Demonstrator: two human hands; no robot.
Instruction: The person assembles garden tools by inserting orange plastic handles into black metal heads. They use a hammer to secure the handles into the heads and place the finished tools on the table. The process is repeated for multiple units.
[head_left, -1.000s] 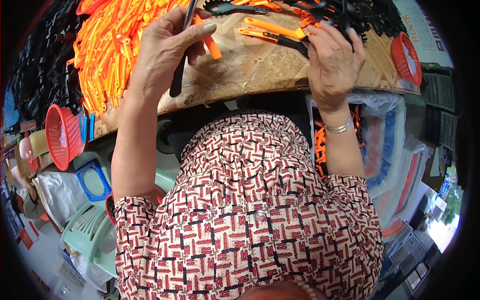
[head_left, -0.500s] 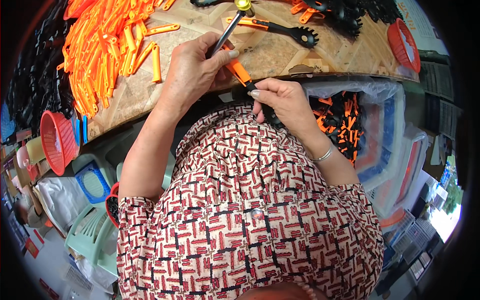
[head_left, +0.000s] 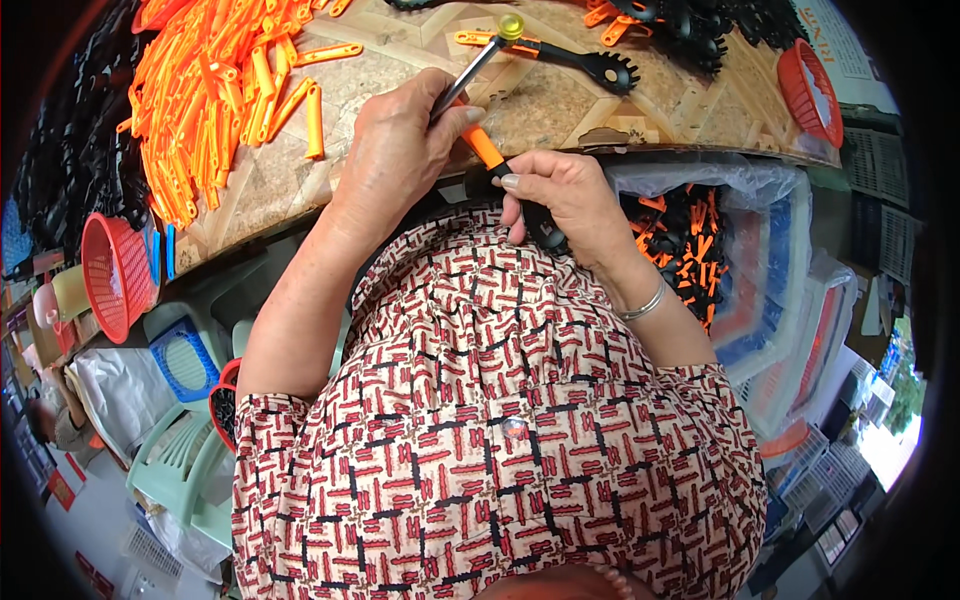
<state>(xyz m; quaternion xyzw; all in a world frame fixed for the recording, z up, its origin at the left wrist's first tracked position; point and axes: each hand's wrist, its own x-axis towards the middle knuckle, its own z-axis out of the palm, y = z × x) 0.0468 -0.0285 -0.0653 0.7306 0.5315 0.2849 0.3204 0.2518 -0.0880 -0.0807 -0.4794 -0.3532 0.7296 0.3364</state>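
Observation:
My left hand point(head_left: 405, 130) is closed round a small hammer with a metal shaft point(head_left: 468, 75) and a yellow-faced head point(head_left: 510, 28). The same hand's fingers meet the upper end of an orange handle point(head_left: 482, 147). This handle sits on the black shaft of a kitchen utensil, which my right hand point(head_left: 560, 195) pinches just below the orange part. The utensil's black head point(head_left: 543, 232) is mostly hidden behind the right hand. On the table beyond lies a black slotted pasta server point(head_left: 606, 70) with an orange handle.
Loose orange handles point(head_left: 215, 110) are heaped on the table point(head_left: 400, 40) at left, with black parts point(head_left: 80, 150) beside them. More black utensil heads point(head_left: 690, 35) lie far right. Red baskets point(head_left: 115, 275) stand at the table's ends. A plastic-lined bin point(head_left: 765, 270) holds orange-and-black utensils.
My left hand and the hammer have shifted slightly right, and the hammer head has come a little lower in view. My right hand keeps its pinch on the utensil.

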